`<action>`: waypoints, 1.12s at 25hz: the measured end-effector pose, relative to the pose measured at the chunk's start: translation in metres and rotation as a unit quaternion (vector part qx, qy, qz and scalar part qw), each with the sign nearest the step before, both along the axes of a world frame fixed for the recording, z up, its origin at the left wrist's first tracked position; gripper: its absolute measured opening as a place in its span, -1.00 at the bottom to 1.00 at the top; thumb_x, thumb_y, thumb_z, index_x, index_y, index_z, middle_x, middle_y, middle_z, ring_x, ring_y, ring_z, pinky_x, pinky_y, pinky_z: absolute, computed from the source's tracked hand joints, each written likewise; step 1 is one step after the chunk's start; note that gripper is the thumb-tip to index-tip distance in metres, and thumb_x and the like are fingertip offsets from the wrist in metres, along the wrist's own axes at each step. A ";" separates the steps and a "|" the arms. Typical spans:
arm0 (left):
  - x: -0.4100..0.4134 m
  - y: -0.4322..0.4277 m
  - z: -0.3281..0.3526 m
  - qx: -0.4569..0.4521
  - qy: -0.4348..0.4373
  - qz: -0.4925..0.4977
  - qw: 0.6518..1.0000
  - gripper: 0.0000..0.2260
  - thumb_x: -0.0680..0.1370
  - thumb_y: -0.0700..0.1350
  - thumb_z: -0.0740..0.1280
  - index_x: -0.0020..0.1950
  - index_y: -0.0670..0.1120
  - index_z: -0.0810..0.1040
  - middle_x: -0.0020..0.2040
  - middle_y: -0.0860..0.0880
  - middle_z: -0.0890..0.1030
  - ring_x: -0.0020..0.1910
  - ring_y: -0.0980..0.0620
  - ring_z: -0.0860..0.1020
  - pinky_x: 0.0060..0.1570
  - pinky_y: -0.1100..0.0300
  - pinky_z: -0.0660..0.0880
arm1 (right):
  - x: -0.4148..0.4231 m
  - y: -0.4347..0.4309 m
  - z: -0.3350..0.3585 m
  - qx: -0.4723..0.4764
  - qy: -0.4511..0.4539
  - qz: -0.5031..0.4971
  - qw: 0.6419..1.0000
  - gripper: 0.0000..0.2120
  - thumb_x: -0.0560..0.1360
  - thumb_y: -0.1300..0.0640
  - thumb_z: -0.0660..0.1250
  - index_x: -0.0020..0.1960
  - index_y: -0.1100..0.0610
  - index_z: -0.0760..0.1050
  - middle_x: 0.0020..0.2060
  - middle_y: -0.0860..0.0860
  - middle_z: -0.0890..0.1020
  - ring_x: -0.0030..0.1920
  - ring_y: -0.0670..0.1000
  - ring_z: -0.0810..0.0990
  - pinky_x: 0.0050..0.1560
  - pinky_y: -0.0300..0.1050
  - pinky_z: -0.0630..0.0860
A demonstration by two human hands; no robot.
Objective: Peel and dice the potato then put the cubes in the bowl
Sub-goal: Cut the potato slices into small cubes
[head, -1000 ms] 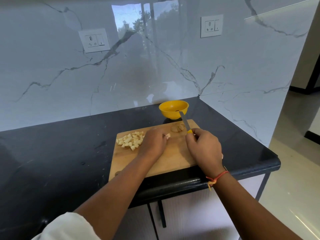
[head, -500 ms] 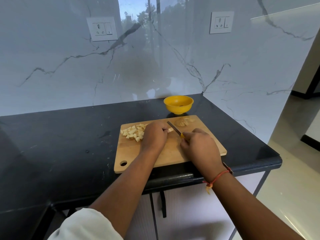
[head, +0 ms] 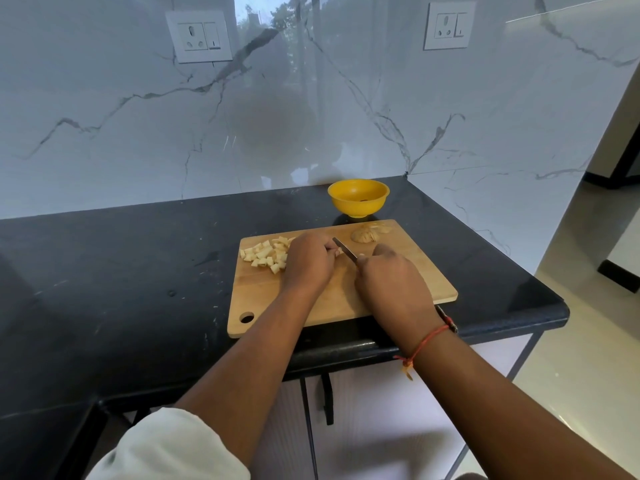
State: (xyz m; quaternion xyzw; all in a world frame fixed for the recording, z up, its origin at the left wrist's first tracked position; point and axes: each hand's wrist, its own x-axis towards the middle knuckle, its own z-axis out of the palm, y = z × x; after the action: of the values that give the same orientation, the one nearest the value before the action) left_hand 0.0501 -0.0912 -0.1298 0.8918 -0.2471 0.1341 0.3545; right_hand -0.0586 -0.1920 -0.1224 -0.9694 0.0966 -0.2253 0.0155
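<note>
**A:** Where does the potato stand?

**B:** It is mostly diced. A pile of pale cubes (head: 265, 256) lies at the far-left of the cutting board (head: 408, 275). One last potato piece (head: 338, 252) peeks out from under the person's left hand (head: 308, 265), whose curled fingers pin it down.

**A:** And the knife (head: 344, 249)?

**B:** The right hand (head: 391, 282) is wrapped round the handle, which is hidden. The blade slants down right against the left fingertips.

**A:** That is the worry, then.

**B:** Yes. The piece is small and the fingers cover nearly all of it, so a blade that wanders left would likely meet a fingertip rather than potato. A wet stub could also roll or shoot out under pressure.

**A:** Anything further out?

**B:** The cubes sit just beside the left hand, and a careless sweep could scatter them onto the black counter (head: 138, 289). The yellow bowl (head: 358, 202) stands just off the board's far edge. A heap of peels (head: 369, 233) lies between it and the work, so peel might get scooped in with the cubes.
</note>
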 end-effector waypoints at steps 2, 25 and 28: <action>-0.001 0.001 0.001 -0.003 0.001 -0.003 1.000 -0.88 0.57 -0.15 0.40 -0.09 -0.06 0.74 -0.16 0.04 0.68 -0.20 0.12 0.52 -0.18 0.25 0.33 | 0.006 0.002 0.003 -0.017 0.020 0.002 1.000 -0.71 0.68 0.13 0.10 0.19 0.13 0.59 -0.03 0.06 0.49 -0.17 0.01 0.49 -0.19 -0.19 0.36; 0.003 0.003 -0.004 -0.059 0.018 0.018 0.998 -0.89 0.55 -0.20 0.41 -0.02 -0.03 0.53 -0.11 0.00 0.68 -0.08 0.05 0.60 -0.13 0.19 0.47 | 0.002 0.001 0.012 0.059 0.013 -0.003 0.998 -0.76 0.61 0.09 0.21 0.01 0.09 0.65 -0.13 0.01 0.47 -0.19 0.02 0.51 -0.24 -0.19 0.34; 0.004 0.003 -0.005 -0.063 0.018 0.018 0.998 -0.86 0.54 -0.21 0.41 -0.05 -0.01 0.50 -0.14 0.00 0.68 -0.10 0.04 0.60 -0.10 0.15 0.49 | 0.009 0.002 0.011 0.058 0.015 -0.006 0.998 -0.75 0.62 0.09 0.20 -0.03 0.10 0.66 -0.16 0.00 0.45 -0.22 0.01 0.50 -0.25 -0.19 0.34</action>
State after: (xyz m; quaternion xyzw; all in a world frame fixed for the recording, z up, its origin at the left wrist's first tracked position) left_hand 0.0541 -0.0886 -0.1351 0.8743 -0.2159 0.1400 0.4116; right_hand -0.0499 -0.1902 -0.1116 -0.9696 0.1151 -0.2045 0.0687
